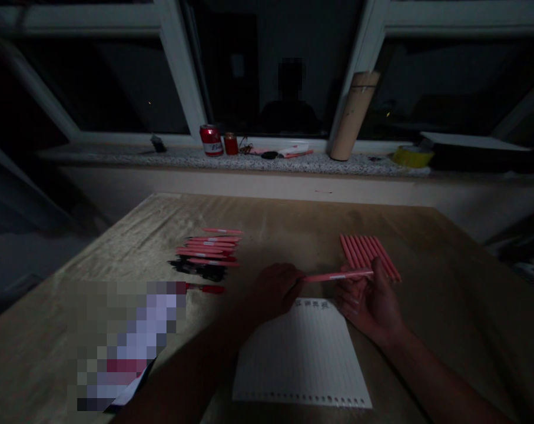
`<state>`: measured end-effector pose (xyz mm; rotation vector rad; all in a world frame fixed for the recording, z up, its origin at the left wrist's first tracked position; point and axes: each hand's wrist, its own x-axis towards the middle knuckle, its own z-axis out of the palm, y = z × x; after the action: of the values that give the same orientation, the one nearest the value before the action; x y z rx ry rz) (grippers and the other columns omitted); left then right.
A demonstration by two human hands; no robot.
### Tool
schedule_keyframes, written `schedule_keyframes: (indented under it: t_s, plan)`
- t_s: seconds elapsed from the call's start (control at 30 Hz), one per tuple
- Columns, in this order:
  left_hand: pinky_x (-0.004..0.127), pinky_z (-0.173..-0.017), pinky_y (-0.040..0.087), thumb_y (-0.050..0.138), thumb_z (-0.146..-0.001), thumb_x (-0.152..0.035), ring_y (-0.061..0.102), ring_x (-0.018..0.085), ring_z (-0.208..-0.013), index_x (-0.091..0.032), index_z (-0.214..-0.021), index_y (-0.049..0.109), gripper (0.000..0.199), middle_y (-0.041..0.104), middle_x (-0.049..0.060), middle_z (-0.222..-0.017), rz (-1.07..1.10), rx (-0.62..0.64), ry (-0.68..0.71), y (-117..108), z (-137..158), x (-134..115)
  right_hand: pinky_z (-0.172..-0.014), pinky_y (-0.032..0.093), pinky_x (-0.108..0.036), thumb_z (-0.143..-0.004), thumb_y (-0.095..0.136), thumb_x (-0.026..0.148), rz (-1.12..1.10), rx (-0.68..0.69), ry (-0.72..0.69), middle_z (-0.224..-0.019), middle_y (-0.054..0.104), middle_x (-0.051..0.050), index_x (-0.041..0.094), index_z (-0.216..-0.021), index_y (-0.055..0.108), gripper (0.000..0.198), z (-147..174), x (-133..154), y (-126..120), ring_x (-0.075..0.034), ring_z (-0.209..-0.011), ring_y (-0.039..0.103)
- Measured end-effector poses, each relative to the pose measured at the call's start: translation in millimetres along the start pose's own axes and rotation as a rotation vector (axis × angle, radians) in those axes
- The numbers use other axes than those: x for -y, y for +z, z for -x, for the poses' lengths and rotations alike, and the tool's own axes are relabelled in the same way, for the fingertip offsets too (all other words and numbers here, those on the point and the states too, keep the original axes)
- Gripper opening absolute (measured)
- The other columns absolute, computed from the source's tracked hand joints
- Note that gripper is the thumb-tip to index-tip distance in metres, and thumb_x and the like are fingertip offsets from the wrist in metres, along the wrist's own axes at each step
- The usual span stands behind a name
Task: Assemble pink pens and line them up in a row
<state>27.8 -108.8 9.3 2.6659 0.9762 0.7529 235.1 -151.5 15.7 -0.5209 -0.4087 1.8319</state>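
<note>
A pink pen point(337, 276) is held level between my two hands, above the top edge of a lined sheet of paper point(302, 359). My left hand point(279, 288) is closed, its fingertips at the pen's left end. With thumb and fingers, my right hand point(372, 300) grips the other end. Just beyond that hand lies a neat row of several pink pens point(366, 253). Handwritten characters show along the sheet's top, and torn binding holes run along its near edge.
On the left of the table point(288, 224) lie a pile of pink pens point(209, 247), black pens point(200, 269) and a red pen point(211, 289). A blurred-out item point(138, 341) is nearer. The windowsill bears a red can point(211, 141), a cardboard tube point(354, 118) and yellow tape point(412, 156).
</note>
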Motion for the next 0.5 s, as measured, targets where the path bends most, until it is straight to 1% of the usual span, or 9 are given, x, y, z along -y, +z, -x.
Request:
schedule_keyframes:
  t_s: [0.1, 0.3, 0.4, 0.5]
  plan:
    - [0.028, -0.073, 0.040, 0.034, -0.091, -0.029, 0.053, 0.015, -0.079, -0.015, -0.094, 0.055, 0.026, 0.060, 0.006, -0.087, 0.027, -0.018, -0.009, -1, 1, 0, -0.042, 0.031, -0.020, -0.078, 0.049, 0.057, 0.000, -0.010, 0.008, -0.055, 0.050, 0.002, 0.016, -0.081, 0.068, 0.046, 0, 0, -1, -0.007, -0.043, 0.039]
    - [0.027, -0.075, 0.039, 0.033, -0.090, -0.027, 0.051, 0.015, -0.081, -0.014, -0.092, 0.052, 0.023, 0.057, 0.007, -0.088, 0.137, -0.063, -0.039, -8, 1, 1, -0.043, 0.034, -0.023, -0.077, 0.049, 0.053, 0.101, -0.075, 0.043, -0.058, 0.058, -0.002, 0.015, -0.088, 0.070, 0.045, 3, 6, -1, -0.010, -0.044, 0.043]
    - [0.025, -0.071, 0.039, 0.034, -0.090, -0.029, 0.050, 0.014, -0.077, -0.014, -0.088, 0.052, 0.023, 0.055, 0.005, -0.083, 0.267, -0.088, -0.078, -11, 3, 5, -0.045, 0.036, -0.023, -0.075, 0.054, 0.045, 0.189, -0.121, 0.057, -0.059, 0.059, -0.003, 0.016, -0.087, 0.070, 0.035, 4, 7, -5, -0.011, -0.048, 0.048]
    - [0.023, -0.065, 0.037, 0.035, -0.089, -0.033, 0.048, 0.012, -0.069, -0.014, -0.079, 0.051, 0.027, 0.052, 0.002, -0.073, 0.422, -0.117, -0.171, -13, 5, 10, -0.045, 0.035, -0.022, -0.073, 0.060, 0.034, 0.340, -0.099, 0.030, -0.057, 0.058, -0.001, 0.015, -0.086, 0.070, 0.025, 3, 4, -9, -0.010, -0.048, 0.048]
